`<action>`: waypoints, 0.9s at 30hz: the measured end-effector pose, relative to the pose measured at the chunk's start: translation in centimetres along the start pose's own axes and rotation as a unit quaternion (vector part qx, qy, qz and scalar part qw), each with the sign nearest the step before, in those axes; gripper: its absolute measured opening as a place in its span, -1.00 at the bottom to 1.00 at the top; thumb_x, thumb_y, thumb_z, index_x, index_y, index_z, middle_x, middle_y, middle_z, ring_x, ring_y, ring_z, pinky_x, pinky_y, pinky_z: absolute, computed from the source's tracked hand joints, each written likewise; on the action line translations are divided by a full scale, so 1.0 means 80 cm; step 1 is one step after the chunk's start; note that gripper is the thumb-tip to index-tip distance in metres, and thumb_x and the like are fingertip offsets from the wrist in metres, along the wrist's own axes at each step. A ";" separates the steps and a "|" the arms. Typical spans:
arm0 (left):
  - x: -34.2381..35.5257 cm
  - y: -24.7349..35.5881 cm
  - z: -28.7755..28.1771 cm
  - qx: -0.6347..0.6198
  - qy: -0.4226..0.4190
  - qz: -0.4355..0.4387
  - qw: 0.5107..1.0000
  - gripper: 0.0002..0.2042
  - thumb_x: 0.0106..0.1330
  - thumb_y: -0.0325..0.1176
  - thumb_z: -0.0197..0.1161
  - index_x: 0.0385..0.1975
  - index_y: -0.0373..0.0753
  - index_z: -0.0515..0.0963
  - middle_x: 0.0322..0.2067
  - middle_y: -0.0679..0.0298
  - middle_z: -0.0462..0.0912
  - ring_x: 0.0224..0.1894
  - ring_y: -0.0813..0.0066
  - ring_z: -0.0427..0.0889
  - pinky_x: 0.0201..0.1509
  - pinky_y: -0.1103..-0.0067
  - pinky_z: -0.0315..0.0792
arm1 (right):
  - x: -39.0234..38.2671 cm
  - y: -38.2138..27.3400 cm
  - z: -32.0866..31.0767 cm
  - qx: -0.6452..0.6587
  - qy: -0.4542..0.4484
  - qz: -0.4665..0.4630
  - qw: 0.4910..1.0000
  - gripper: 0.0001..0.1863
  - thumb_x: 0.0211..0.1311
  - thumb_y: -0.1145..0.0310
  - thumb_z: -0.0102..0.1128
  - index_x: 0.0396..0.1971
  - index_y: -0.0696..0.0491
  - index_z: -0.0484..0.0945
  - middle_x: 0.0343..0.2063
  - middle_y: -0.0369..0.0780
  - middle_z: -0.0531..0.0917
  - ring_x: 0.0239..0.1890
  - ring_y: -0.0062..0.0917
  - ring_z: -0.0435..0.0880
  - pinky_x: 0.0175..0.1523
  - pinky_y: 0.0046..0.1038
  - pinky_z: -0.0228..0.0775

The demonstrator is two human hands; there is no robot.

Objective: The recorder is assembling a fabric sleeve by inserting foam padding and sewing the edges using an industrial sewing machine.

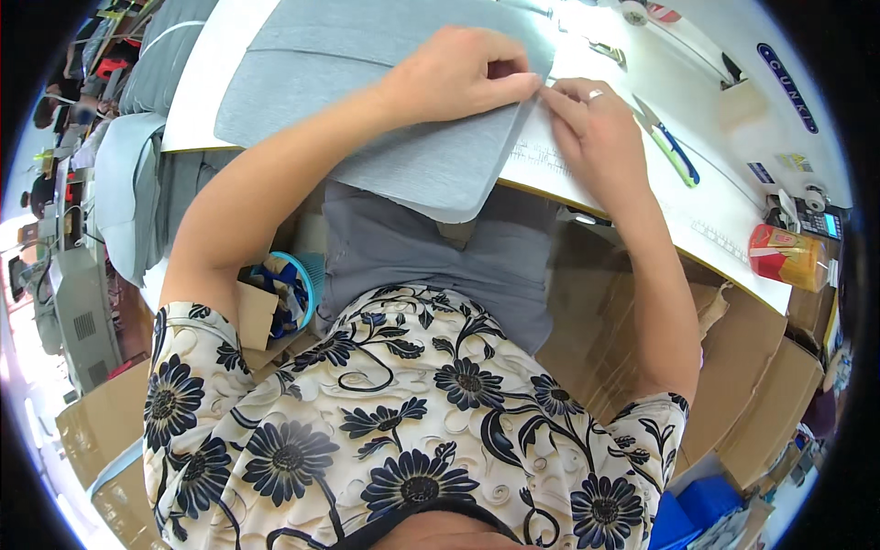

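Observation:
A light grey fabric piece (412,156) with a seam across its upper part lies on the white table, its near corner hanging over the front edge. My left hand (463,75) rests on the fabric, thumb and forefinger pinched together at its right edge. Close against it, my right hand (596,124), with a ring on one finger, has its fingertips pressed together at the same edge. The fingertips of both hands nearly touch. Right of my right hand lies a pointed cutting tool (671,151) with blue and green handles.
Grey fabric (137,183) is piled and draped at the left. The white table (724,220) has printed ruler marks; a red and orange tub (784,257) stands at its right end. A blue basket (312,275) and cardboard (733,367) are below.

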State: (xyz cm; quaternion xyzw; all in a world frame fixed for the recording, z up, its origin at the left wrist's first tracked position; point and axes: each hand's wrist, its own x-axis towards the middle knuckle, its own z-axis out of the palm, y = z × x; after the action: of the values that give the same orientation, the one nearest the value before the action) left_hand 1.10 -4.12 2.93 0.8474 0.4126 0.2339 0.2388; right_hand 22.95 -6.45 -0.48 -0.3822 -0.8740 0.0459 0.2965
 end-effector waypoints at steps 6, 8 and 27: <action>0.022 0.002 -0.023 0.114 -0.031 0.124 0.985 -0.77 0.29 -0.35 0.19 -0.22 -0.39 0.61 -0.13 0.02 0.64 0.05 0.04 0.58 0.15 0.24 0.44 | 0.009 -0.003 0.000 -0.031 0.007 -0.035 0.999 -0.83 0.08 0.47 0.24 -0.30 0.02 0.68 -0.31 -0.29 0.62 -0.21 -0.38 0.58 -0.16 -0.34 0.41; 0.010 -0.006 -0.016 0.191 0.014 0.159 0.968 -0.77 0.31 -0.30 0.22 -0.17 -0.31 0.64 -0.07 0.11 0.65 0.05 0.14 0.60 0.15 0.30 0.46 | 0.013 -0.012 -0.006 -0.035 0.008 -0.038 0.999 -0.83 0.08 0.47 0.24 -0.30 0.02 0.68 -0.31 -0.29 0.62 -0.20 -0.39 0.58 -0.15 -0.34 0.41; 0.062 -0.018 0.030 0.253 0.060 0.073 0.963 -0.79 0.34 -0.28 0.20 -0.17 -0.24 0.64 -0.05 0.19 0.66 0.16 0.20 0.56 0.25 0.17 0.39 | 0.034 0.062 -0.006 -0.041 0.003 -0.043 0.998 -0.84 0.03 0.47 0.22 -0.34 0.03 0.68 -0.35 -0.33 0.59 -0.21 -0.46 0.57 -0.03 -0.38 0.41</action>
State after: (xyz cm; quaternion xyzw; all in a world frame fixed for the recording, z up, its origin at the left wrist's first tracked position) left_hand 4.41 0.22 1.19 0.8924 0.4090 0.1890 -0.0258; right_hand 24.91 -1.12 -0.31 -0.3561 -0.8898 -0.0043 0.2853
